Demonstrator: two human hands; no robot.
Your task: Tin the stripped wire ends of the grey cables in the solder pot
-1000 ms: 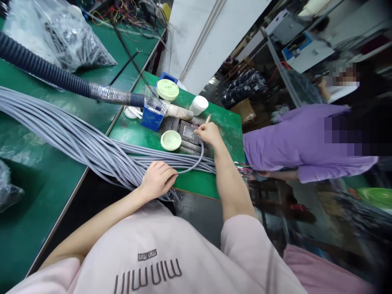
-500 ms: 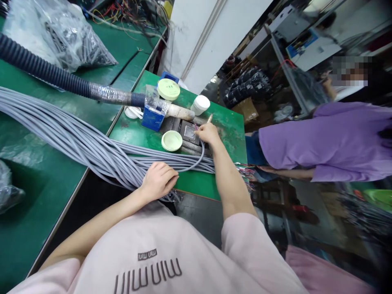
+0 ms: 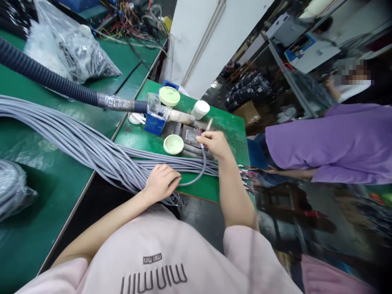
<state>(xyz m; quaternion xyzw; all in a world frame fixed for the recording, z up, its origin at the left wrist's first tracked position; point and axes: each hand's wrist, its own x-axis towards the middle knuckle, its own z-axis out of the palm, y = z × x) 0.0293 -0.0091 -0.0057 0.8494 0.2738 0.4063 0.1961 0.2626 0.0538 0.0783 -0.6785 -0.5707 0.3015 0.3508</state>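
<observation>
**Grey cable (image 3: pixel 205 164) held at the metal block (image 3: pixel 191 135)**

Right hand (image 3: pixel 214 143) pinched closed on the cable just behind its thin coloured wires (image 3: pixel 199 131), which sit over the block. Cable loops down to left hand (image 3: pixel 162 182), fingers curled, resting against the grey bundle (image 3: pixel 92 149) (whether it grips anything, cannot tell). Pale green dish (image 3: pixel 173 144) beside the block, on the green tabletop (image 3: pixel 234 141).
</observation>
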